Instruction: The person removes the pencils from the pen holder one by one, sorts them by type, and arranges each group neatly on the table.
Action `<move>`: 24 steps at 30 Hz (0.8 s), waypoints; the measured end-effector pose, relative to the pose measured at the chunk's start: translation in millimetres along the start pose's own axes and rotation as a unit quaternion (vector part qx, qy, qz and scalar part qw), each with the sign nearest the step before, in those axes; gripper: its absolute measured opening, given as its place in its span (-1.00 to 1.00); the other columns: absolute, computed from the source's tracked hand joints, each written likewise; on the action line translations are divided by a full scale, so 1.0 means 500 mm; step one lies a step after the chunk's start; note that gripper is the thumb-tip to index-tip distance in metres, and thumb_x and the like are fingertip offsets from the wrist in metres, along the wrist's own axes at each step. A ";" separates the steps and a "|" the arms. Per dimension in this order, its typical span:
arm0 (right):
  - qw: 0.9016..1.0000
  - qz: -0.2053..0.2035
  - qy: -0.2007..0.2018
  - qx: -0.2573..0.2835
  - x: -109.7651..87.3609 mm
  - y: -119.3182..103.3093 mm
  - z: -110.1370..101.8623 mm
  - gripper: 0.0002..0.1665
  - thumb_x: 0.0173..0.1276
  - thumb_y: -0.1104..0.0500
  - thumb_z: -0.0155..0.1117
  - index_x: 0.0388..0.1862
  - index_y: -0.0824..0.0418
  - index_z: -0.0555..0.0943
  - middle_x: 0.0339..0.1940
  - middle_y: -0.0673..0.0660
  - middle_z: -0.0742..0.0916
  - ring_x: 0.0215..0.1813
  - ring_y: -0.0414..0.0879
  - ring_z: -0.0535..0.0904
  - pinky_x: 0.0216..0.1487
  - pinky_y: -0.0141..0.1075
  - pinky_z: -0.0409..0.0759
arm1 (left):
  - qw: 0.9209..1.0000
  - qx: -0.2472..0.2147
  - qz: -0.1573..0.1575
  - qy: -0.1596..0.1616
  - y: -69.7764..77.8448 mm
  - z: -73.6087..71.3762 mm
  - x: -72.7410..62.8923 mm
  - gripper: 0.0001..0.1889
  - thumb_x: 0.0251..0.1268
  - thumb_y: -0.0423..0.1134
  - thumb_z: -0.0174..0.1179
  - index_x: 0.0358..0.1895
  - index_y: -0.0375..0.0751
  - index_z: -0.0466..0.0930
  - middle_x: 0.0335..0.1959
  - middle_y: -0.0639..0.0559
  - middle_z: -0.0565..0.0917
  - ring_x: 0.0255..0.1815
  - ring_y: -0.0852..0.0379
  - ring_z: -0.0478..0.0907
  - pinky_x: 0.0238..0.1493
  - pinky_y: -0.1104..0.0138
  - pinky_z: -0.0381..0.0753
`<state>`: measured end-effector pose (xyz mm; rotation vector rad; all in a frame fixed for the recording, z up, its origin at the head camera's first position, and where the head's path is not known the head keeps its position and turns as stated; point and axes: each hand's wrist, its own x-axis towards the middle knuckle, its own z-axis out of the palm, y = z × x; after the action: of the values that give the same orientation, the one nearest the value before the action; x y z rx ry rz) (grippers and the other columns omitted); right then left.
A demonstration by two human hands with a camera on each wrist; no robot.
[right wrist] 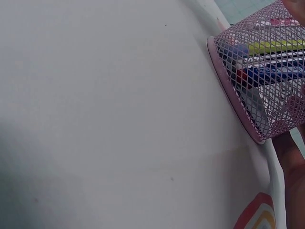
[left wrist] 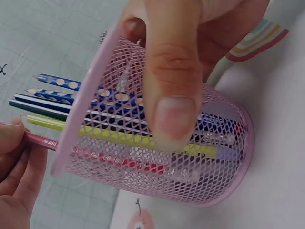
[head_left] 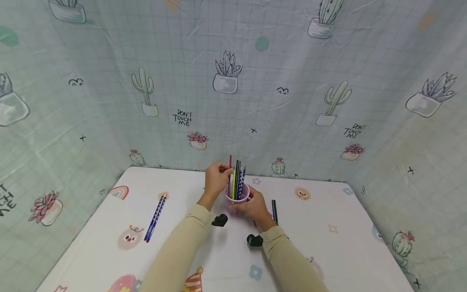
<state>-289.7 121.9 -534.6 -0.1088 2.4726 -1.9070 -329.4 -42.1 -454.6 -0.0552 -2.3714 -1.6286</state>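
Note:
A pink mesh pen cup (head_left: 230,207) stands upright on the table, with several pencils in it. My right hand (head_left: 255,206) grips its right side, the thumb (left wrist: 174,109) pressing across the mesh in the left wrist view. At the rim's left, the fingers of my left hand (head_left: 217,178) pinch a red pencil (head_left: 230,161), whose lower part shows inside the cup. Beside it stand a yellow-green pencil (left wrist: 45,122), dark pencils (left wrist: 35,109) and blue pencils with pale dots (left wrist: 59,82). In the right wrist view only the cup's lower part (right wrist: 240,112) shows.
Two blue dotted pencils (head_left: 155,217) lie side by side on the white patterned tabletop (head_left: 321,243), at left. Two dark pencils (head_left: 275,211) lie right of the cup, near my right wrist. A cactus-print curtain (head_left: 251,109) hangs behind and at the sides.

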 end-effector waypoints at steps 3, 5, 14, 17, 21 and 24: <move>1.000 -0.002 -0.001 0.003 -0.001 0.000 -0.002 0.11 -0.16 0.18 0.84 0.46 0.11 0.54 0.31 0.13 0.73 0.35 0.10 0.64 0.45 0.04 0.59 | 1.000 0.023 0.021 -0.005 -0.006 0.004 -0.003 -0.90 0.44 -0.29 0.33 -0.20 -0.27 0.75 -0.27 -0.16 0.78 -0.27 0.01 0.69 -0.21 0.23 0.79; 1.000 -0.001 -0.003 0.005 -0.002 0.000 -0.003 0.12 -0.16 0.17 0.84 0.46 0.10 0.54 0.31 0.13 0.73 0.35 0.10 0.64 0.44 0.04 0.60 | 0.999 0.032 0.028 -0.010 -0.010 0.006 -0.006 -0.89 0.45 -0.29 0.32 -0.17 -0.26 0.78 -0.24 -0.15 0.80 -0.25 0.01 0.69 -0.17 0.21 0.80; 1.000 -0.006 -0.007 0.012 -0.004 -0.001 -0.007 0.10 -0.15 0.13 0.84 0.45 0.07 0.55 0.29 0.11 0.74 0.33 0.09 0.65 0.43 0.05 0.61 | 0.996 0.055 0.069 -0.020 -0.022 0.018 -0.022 -0.89 0.41 -0.32 0.35 -0.14 -0.26 0.81 -0.21 -0.14 0.83 -0.19 0.00 0.76 -0.13 0.18 0.83; 1.000 -0.004 -0.007 0.015 -0.004 0.001 -0.007 0.10 -0.15 0.13 0.84 0.45 0.07 0.55 0.29 0.11 0.74 0.33 0.08 0.65 0.43 0.05 0.60 | 0.995 0.062 0.070 -0.029 -0.022 0.022 -0.025 -0.90 0.41 -0.31 0.35 -0.16 -0.25 0.80 -0.23 -0.12 0.83 -0.18 0.00 0.77 -0.11 0.18 0.83; 1.000 -0.010 -0.015 0.008 -0.005 0.003 -0.008 0.09 -0.14 0.13 0.84 0.45 0.08 0.55 0.28 0.12 0.75 0.31 0.08 0.66 0.42 0.03 0.62 | 0.995 0.061 0.069 -0.033 -0.019 0.025 -0.030 -0.86 0.41 -0.28 0.36 -0.09 -0.25 0.79 -0.20 -0.12 0.83 -0.17 -0.01 0.77 -0.08 0.15 0.83; 1.000 -0.016 -0.021 0.005 -0.007 0.004 -0.009 0.08 -0.14 0.14 0.84 0.44 0.09 0.55 0.27 0.13 0.75 0.31 0.06 0.66 0.42 0.01 0.62 | 0.995 0.066 0.071 -0.032 -0.020 0.028 -0.033 -0.86 0.38 -0.28 0.38 -0.09 -0.24 0.79 -0.20 -0.12 0.83 -0.18 -0.01 0.76 -0.08 0.13 0.83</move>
<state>-286.5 126.8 -535.4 -0.1872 2.4498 -1.9071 -318.0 -31.1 -472.2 -0.2471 -2.4551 -1.4221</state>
